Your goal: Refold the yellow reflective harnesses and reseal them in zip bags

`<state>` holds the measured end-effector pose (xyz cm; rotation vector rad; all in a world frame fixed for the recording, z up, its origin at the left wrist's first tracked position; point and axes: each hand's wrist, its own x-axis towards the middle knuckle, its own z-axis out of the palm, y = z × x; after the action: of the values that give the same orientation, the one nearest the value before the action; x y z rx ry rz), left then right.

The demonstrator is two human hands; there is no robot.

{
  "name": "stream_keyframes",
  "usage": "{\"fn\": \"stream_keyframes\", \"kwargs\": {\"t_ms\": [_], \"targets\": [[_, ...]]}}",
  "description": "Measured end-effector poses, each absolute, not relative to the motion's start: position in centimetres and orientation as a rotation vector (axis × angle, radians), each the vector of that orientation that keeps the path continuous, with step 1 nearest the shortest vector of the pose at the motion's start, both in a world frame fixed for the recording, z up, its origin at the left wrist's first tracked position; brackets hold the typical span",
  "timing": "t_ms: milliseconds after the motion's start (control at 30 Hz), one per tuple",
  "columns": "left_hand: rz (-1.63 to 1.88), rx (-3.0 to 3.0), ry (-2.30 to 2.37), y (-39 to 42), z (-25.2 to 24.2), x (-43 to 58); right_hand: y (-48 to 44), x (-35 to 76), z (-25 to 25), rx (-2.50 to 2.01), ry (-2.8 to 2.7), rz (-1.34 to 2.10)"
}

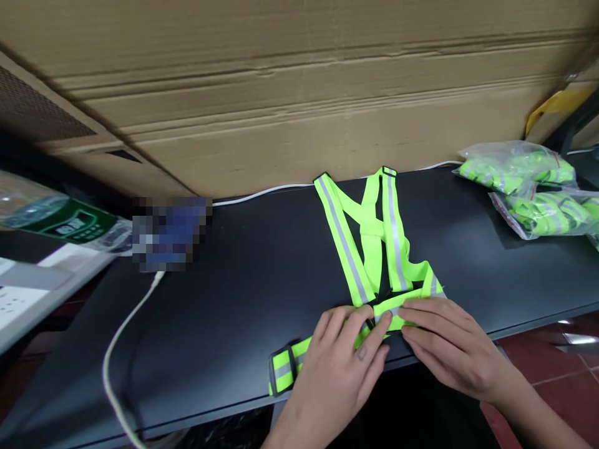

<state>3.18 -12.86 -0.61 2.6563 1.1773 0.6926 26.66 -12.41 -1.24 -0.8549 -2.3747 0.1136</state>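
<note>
A neon-yellow reflective vest [371,227] made of elastic straps with grey stripes lies spread on the dark table. Its two shoulder straps cross at the back piece and run away from me. My left hand [341,358] is closed over the waist belt near the table's front edge, fingertips beside the front joint. With its fingers pressed together, my right hand [452,343] grips the right part of the belt. A black buckle [282,369] on the belt's left end sticks out beside my left hand. The fingers hide part of the belt between the hands.
Clear bags [519,165] with more folded vests lie at the right. Cardboard [299,106] walls off the back. On the left are a blurred-out device [175,234] with a white cable [110,368], a plastic bottle [77,219] and a white power strip [42,287].
</note>
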Motion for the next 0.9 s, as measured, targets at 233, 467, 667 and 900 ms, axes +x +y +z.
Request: {"fn": "stream_keyframes", "kwargs": {"t_ms": [233, 467, 667, 900], "targets": [[0.702, 2.666, 1.226, -13.0, -0.6, 3.3, -12.9, 27.2, -2.3, -1.068, -2.103, 0.023], [0.744, 2.648, 1.202, -12.8, -0.5, 3.4, -12.3, 27.1, -1.4, -1.051, -2.328, 0.158], [0.743, 2.649, 1.205, -12.7, -0.5, 3.5, -12.0, 26.7, -0.9, -1.07, -2.498, 0.065], [0.715, 2.554, 1.25, -14.1, -0.4, 1.6, -12.0, 26.0, -0.6, -1.074, -2.527, 0.036]]}}
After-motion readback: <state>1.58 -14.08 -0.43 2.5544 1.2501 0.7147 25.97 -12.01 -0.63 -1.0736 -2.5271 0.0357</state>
